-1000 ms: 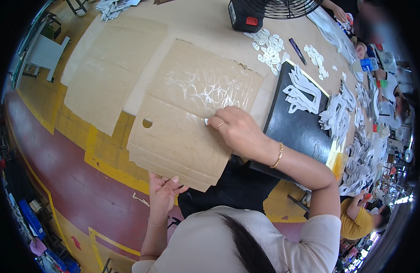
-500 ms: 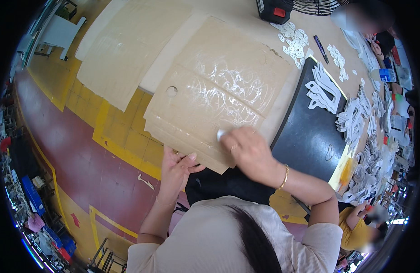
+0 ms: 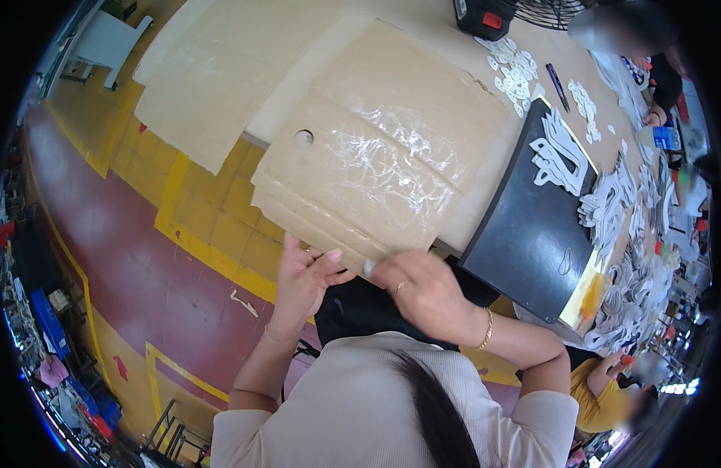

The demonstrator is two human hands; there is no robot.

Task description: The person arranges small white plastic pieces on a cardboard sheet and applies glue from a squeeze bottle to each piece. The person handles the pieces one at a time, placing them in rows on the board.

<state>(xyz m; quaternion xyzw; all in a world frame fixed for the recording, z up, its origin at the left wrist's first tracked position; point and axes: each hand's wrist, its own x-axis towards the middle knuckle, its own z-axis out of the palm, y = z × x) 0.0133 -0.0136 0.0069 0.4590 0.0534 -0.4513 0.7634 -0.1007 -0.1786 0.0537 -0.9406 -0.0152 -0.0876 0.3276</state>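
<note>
A brown cardboard sheet (image 3: 384, 86) with a round hole lies on the table, its near end jutting past the table edge. Glossy, whitish wet-looking streaks swirl over its middle. My left hand (image 3: 304, 279) grips the near edge, thumb on top and the other fingers partly hidden underneath. My right hand (image 3: 427, 287) is closed over a small white piece (image 3: 369, 267), pressed against the sheet's near edge just right of my left thumb. Most of that piece is covered by my fingers, so its kind cannot be made out.
Another brown sheet (image 3: 212, 86) lies at the far left. To the right is a black board (image 3: 524, 242) carrying white cut-out pieces (image 3: 562, 160). Small white pieces (image 3: 516, 74), a pen (image 3: 557, 86) and a black-and-red battery pack (image 3: 484, 19) sit farther back. Other people are at the right.
My right hand has moved toward me with the white piece, from the sheet's face down to its near edge. My left hand keeps its grip at nearly the same place.
</note>
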